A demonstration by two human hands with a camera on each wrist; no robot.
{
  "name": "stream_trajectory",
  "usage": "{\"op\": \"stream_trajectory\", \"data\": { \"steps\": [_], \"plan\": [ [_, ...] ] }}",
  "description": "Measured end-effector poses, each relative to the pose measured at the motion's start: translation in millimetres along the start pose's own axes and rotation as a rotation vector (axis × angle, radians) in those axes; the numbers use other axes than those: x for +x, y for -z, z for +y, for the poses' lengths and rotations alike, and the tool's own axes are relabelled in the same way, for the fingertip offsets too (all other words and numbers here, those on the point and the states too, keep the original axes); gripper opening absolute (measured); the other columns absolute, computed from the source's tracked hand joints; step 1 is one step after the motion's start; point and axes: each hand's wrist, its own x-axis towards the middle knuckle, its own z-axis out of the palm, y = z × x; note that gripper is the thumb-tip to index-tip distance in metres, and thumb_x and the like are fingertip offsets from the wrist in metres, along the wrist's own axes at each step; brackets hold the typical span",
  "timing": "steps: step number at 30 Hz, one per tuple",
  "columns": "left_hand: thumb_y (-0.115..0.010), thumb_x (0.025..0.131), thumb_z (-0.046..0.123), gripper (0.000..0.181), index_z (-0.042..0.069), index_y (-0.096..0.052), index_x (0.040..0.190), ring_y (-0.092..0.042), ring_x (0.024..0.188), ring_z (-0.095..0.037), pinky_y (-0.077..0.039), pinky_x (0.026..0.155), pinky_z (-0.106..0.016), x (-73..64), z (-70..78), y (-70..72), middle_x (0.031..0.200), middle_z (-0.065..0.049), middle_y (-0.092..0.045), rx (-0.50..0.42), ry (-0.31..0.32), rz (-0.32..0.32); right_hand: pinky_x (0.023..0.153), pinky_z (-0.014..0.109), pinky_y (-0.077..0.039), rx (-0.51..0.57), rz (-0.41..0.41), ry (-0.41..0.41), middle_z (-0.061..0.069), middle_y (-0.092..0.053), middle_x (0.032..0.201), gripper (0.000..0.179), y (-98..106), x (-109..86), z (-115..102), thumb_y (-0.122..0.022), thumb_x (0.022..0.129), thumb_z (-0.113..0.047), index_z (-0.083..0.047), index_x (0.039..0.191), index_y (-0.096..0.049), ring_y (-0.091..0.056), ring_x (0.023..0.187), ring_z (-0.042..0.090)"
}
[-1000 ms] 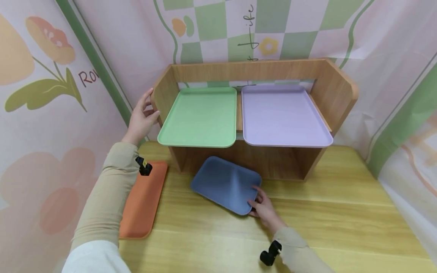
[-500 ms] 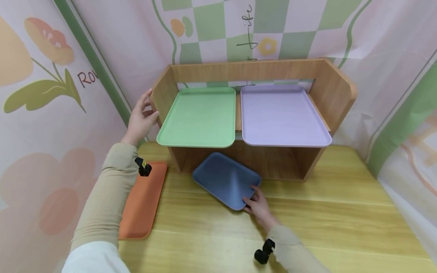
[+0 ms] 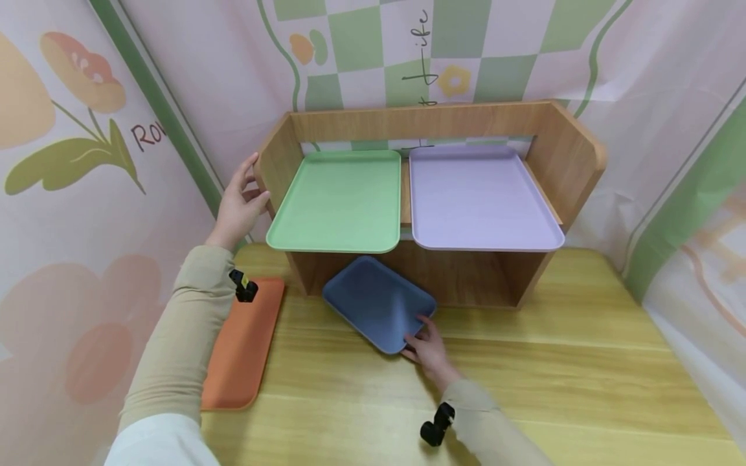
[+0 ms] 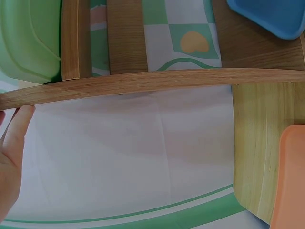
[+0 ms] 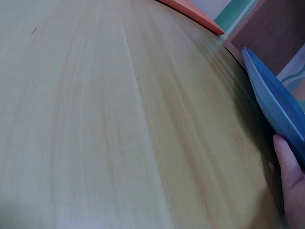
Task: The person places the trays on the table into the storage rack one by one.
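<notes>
My left hand (image 3: 237, 206) touches the outer side of the wooden shelf's left panel (image 3: 280, 155). In the left wrist view its thumb (image 4: 21, 126) meets the panel from outside. My right hand (image 3: 428, 349) grips the near right corner of a blue tray (image 3: 379, 304), thumb on top and other fingers beneath. The blue tray lies slantwise, its far end in front of the shelf's lower opening under the green tray. In the right wrist view the blue tray (image 5: 271, 98) is tilted above the table. A green tray (image 3: 340, 200) and a purple tray (image 3: 480, 197) rest side by side on the upper board.
An orange tray (image 3: 245, 343) lies on the wooden table (image 3: 524, 388) at the left, partly behind my left forearm. The shelf's right panel (image 3: 565, 162) stands beside the purple tray. Printed curtains (image 3: 396, 52) hang behind and to both sides.
My right hand has carried the blue tray slightly left and toward the shelf, turning it a little. My left hand stays at the panel. The other trays have not moved.
</notes>
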Motion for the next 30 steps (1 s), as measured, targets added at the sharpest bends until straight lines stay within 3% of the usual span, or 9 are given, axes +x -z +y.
{"op": "stream_trajectory", "data": {
  "steps": [6, 9, 11, 16, 19, 24, 26, 28, 30],
  "plan": [
    [-0.051, 0.096, 0.006, 0.073, 0.047, -0.020, 0.147, -0.049, 0.124, -0.033, -0.052, 0.092, -0.048, 0.2, -0.1, -0.1, 0.144, -0.014, -0.038, -0.004, -0.008, 0.002, 0.065, 0.023, -0.058, 0.042, 0.011, 0.007, 0.024, -0.043, 0.110, 0.062, -12.9, -1.8, -0.1, -0.048, 0.091, 0.011, 0.000, 0.143, -0.017, -0.059, 0.081, 0.016],
    [-0.051, 0.096, 0.006, 0.073, 0.048, -0.020, 0.147, -0.049, 0.124, -0.033, -0.052, 0.092, -0.048, 0.4, -0.3, -0.1, 0.144, -0.013, -0.038, -0.010, -0.007, 0.004, 0.066, 0.025, -0.058, 0.097, -0.006, 0.050, 0.023, -0.043, 0.106, 0.064, -12.3, 10.0, 18.2, -0.052, 0.089, 0.010, -0.003, 0.142, -0.020, -0.060, 0.081, 0.020],
    [-0.051, 0.096, 0.006, 0.073, 0.048, -0.020, 0.146, -0.049, 0.124, -0.032, -0.052, 0.092, -0.048, 0.4, -0.5, 0.0, 0.144, -0.013, -0.039, -0.011, -0.005, 0.003, 0.065, 0.028, -0.059, 0.176, -0.065, 0.125, 0.021, -0.045, 0.101, 0.064, -2.5, 35.8, 52.4, -0.058, 0.087, 0.007, -0.012, 0.140, -0.027, -0.062, 0.080, 0.023],
    [-0.051, 0.096, 0.005, 0.074, 0.048, -0.019, 0.147, -0.049, 0.124, -0.033, -0.052, 0.091, -0.047, 0.3, -0.6, 0.3, 0.144, -0.013, -0.038, -0.006, -0.001, 0.002, 0.070, 0.037, -0.060, 0.263, -0.159, 0.175, 0.018, -0.050, 0.098, 0.070, 24.7, 113.9, 149.3, -0.068, 0.083, -0.001, -0.032, 0.135, -0.034, -0.067, 0.082, 0.028],
    [-0.051, 0.096, 0.005, 0.074, 0.048, -0.019, 0.147, -0.049, 0.124, -0.033, -0.052, 0.091, -0.048, 0.1, -0.6, 0.4, 0.145, -0.013, -0.038, -0.010, -0.001, 0.003, 0.072, 0.038, -0.059, 0.251, -0.159, 0.170, 0.018, -0.053, 0.099, 0.071, 26.4, 130.6, 169.0, -0.068, 0.083, 0.000, -0.031, 0.135, -0.033, -0.068, 0.084, 0.029],
    [-0.051, 0.096, 0.005, 0.074, 0.047, -0.019, 0.147, -0.050, 0.124, -0.032, -0.052, 0.091, -0.048, -0.5, 0.1, 0.1, 0.145, -0.013, -0.038, -0.013, -0.003, -0.001, 0.074, 0.040, -0.059, 0.259, -0.184, 0.176, 0.021, -0.052, 0.096, 0.070, 7.6, 70.7, 95.6, -0.060, 0.086, 0.006, -0.016, 0.143, -0.025, -0.067, 0.081, 0.029],
    [-0.051, 0.096, 0.005, 0.074, 0.048, -0.019, 0.147, -0.050, 0.124, -0.032, -0.052, 0.091, -0.047, -0.7, 0.1, 0.1, 0.144, -0.013, -0.038, -0.011, -0.003, -0.001, 0.071, 0.036, -0.059, 0.223, -0.135, 0.126, 0.017, -0.054, 0.091, 0.070, -1.8, 37.9, 52.1, -0.057, 0.087, 0.007, -0.011, 0.145, -0.021, -0.066, 0.076, 0.022],
    [-0.051, 0.096, 0.004, 0.074, 0.048, -0.020, 0.147, -0.049, 0.124, -0.033, -0.052, 0.092, -0.048, -0.6, 0.0, -0.1, 0.144, -0.014, -0.038, -0.013, -0.008, 0.001, 0.068, 0.031, -0.059, 0.194, -0.100, 0.085, 0.011, -0.056, 0.088, 0.069, -3.0, 26.7, 31.5, -0.053, 0.090, 0.005, -0.008, 0.146, -0.016, -0.063, 0.072, 0.013],
    [-0.050, 0.096, 0.004, 0.073, 0.047, -0.020, 0.147, -0.049, 0.124, -0.034, -0.051, 0.092, -0.050, 0.1, -0.7, -0.3, 0.144, -0.015, -0.038, -0.017, -0.013, 0.001, 0.072, 0.029, -0.058, 0.136, -0.042, -0.001, 0.021, -0.056, 0.103, 0.072, -2.8, 10.4, 0.9, -0.045, 0.093, 0.006, -0.005, 0.149, 0.000, -0.060, 0.077, 0.010]
  ]
}}
